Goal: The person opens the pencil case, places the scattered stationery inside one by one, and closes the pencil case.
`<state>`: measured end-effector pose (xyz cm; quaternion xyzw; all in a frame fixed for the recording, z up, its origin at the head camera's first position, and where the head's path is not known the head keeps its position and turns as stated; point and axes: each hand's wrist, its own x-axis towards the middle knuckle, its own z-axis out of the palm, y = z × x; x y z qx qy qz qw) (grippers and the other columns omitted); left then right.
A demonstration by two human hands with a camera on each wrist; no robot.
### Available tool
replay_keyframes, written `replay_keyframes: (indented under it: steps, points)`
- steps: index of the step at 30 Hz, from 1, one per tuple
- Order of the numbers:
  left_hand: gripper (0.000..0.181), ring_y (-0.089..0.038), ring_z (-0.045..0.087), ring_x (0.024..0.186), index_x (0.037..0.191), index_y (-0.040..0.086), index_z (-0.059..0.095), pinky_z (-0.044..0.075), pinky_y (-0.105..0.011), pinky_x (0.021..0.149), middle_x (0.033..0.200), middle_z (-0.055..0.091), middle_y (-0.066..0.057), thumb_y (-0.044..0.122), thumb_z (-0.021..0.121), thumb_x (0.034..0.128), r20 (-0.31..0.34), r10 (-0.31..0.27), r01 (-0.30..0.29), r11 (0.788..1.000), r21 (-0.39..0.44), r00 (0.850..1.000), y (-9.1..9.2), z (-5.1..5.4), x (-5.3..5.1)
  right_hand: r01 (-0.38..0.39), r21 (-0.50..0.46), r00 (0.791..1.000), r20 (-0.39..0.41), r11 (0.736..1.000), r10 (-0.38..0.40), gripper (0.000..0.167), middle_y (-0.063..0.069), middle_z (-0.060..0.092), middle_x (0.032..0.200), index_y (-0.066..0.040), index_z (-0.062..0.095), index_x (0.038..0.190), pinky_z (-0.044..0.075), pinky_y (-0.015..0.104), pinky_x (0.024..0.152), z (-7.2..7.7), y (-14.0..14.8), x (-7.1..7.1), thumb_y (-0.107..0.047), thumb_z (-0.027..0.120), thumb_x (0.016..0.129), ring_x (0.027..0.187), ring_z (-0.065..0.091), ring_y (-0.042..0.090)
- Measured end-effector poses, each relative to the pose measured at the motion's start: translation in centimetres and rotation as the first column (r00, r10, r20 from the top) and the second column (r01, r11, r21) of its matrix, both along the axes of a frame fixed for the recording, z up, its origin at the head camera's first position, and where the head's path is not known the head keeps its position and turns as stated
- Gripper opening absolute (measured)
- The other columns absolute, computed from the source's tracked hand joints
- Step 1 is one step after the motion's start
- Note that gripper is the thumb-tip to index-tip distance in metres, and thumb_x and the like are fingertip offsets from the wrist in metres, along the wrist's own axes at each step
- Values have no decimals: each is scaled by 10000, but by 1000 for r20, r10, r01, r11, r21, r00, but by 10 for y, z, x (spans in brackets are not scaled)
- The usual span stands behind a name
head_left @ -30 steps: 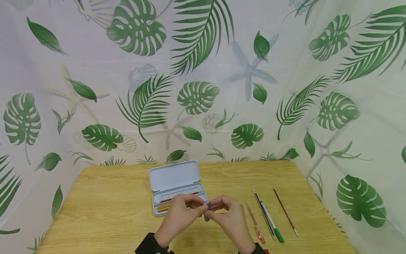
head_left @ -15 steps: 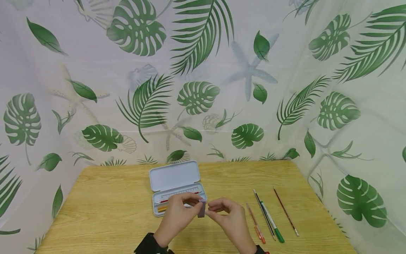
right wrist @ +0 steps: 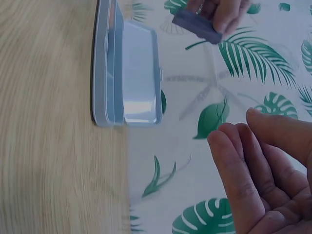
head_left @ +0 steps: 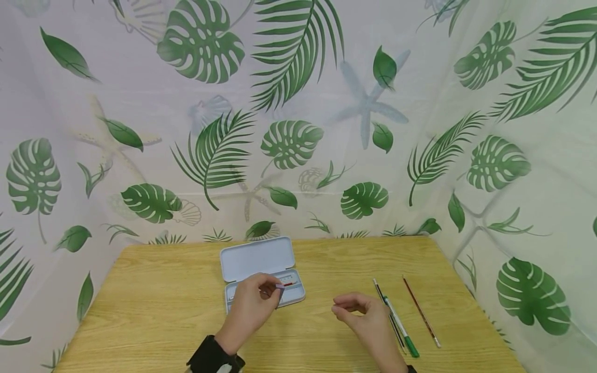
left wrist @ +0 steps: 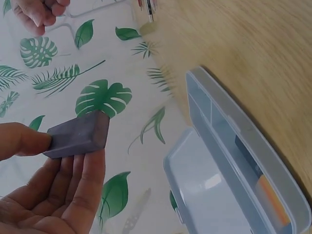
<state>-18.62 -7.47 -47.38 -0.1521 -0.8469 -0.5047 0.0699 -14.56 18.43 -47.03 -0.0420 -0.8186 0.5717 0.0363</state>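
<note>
Between thumb and fingers, my left hand [head_left: 252, 308] pinches a dark purple, block-shaped eraser [left wrist: 80, 135]. It holds the eraser above the front of an open light-blue pencil case [head_left: 257, 260], partly hiding the case's tray in the head view. Inside the case, the left wrist view shows a yellow-orange item [left wrist: 274, 200] and a dark one beside it. A ruler and a red pencil [head_left: 290, 284] show in the back compartment. To the right, my right hand [head_left: 366, 321] hovers over the table with bent, relaxed fingers and nothing between them.
On the right of the wooden table [head_left: 154, 305] lie a green-capped pen [head_left: 401, 326], a dark pencil [head_left: 396, 330] next to it, and a dark red pencil [head_left: 421, 311]. A leaf-patterned cloth [head_left: 298, 207] hangs behind the table and at both sides.
Both hands were together on the eraser. My right hand has let go and moved right, now covering the red pen. My left hand has carried the eraser left toward the pencil case.
</note>
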Motion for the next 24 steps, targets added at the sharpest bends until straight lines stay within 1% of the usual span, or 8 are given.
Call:
replay_keyframes:
  steps: [5, 10, 14, 18, 21, 24]
  points:
    - [127, -111, 648, 794, 1003, 46, 748, 548, -247, 677, 885, 686, 5, -29, 722, 903, -46, 49, -52, 997, -55, 998, -6, -2, -10, 51, 39, 999, 9, 998, -52, 128, 20, 760, 901, -95, 800, 978, 575, 233, 724, 2, 18, 3, -108, 845, 858, 827, 714, 138]
    - [131, -105, 649, 807, 1019, 48, 760, 545, -250, 685, 897, 684, 7, -25, 729, 914, -73, 57, -67, 989, -130, 996, -10, -5, -18, 101, 74, 994, 42, 992, -104, 173, 17, 759, 942, -93, 793, 1031, 567, 222, 739, 1, 38, 6, -143, 842, 873, 862, 709, 135]
    - [129, -105, 644, 830, 1037, 46, 769, 546, -270, 702, 907, 685, 6, -14, 729, 930, -92, 46, -65, 976, -207, 995, -11, -8, -23, 144, 66, 985, 87, 987, -150, 241, 23, 761, 964, -81, 787, 1072, 554, 235, 740, 1, 53, 8, -207, 848, 877, 865, 706, 135]
    - [130, -114, 647, 837, 1057, 29, 778, 550, -277, 716, 906, 695, -17, 3, 732, 938, -92, 35, -58, 964, -261, 995, -11, -13, -28, 161, 56, 981, 101, 985, -166, 287, 42, 759, 975, -51, 775, 1107, 559, 219, 767, -1, 63, 11, -209, 848, 879, 863, 721, 138]
    - [135, -115, 647, 831, 1068, 16, 780, 548, -269, 712, 909, 702, -38, 7, 727, 944, -91, 15, -40, 961, -274, 996, -9, -17, -32, 159, 56, 981, 102, 986, -164, 271, 53, 758, 975, -44, 770, 1112, 568, 215, 766, -2, 67, 13, -173, 839, 884, 857, 741, 163]
    - [146, -116, 637, 818, 1078, 3, 779, 547, -263, 708, 903, 699, -43, -7, 716, 947, -98, -18, -11, 960, -281, 995, -5, -20, -36, 160, 65, 980, 108, 985, -166, 261, 49, 764, 968, -51, 773, 1107, 555, 207, 776, -3, 68, 15, -178, 835, 887, 848, 747, 168]
